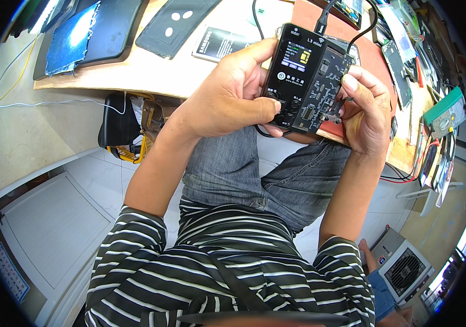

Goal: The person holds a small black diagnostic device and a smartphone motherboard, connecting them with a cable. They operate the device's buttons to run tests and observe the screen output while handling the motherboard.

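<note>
Black handheld tester board [306, 76] sits upper centre of the frame, held above the person's lap in front of the bench [189, 73] edge. It is a flat rectangular device with a small lit screen on its left half (blue and yellow readouts) and rows of tiny connectors on its right half; two black cables [352, 32] plug into its top edge. The left hand [233, 92] grips its left side, thumb pressed on the lower buttons. The right hand [366, 109] clasps the right edge, fingertips on the connectors. Its underside and lower corner are hidden by the hands; the small connectors are too fine to make out.
</note>
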The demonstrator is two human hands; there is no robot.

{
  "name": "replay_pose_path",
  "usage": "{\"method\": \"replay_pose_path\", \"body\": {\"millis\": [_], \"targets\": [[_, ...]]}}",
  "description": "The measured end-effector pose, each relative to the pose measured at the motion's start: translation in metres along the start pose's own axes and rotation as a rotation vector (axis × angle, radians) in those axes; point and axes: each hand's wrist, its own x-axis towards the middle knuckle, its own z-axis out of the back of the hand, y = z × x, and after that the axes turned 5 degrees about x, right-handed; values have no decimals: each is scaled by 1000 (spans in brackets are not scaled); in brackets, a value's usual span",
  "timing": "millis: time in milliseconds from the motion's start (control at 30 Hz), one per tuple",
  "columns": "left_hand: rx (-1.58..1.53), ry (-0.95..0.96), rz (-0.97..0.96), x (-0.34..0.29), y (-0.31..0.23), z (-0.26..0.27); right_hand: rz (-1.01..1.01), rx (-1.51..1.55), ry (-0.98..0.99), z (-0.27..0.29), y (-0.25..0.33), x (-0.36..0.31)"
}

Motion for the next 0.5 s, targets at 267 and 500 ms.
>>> {"method": "replay_pose_path", "body": {"millis": [267, 500], "targets": [[6, 7, 3, 0, 1, 1, 10, -5, 9, 0, 0, 0], [39, 67, 30, 0, 0, 3, 11, -1, 17, -1, 0, 0]]}}
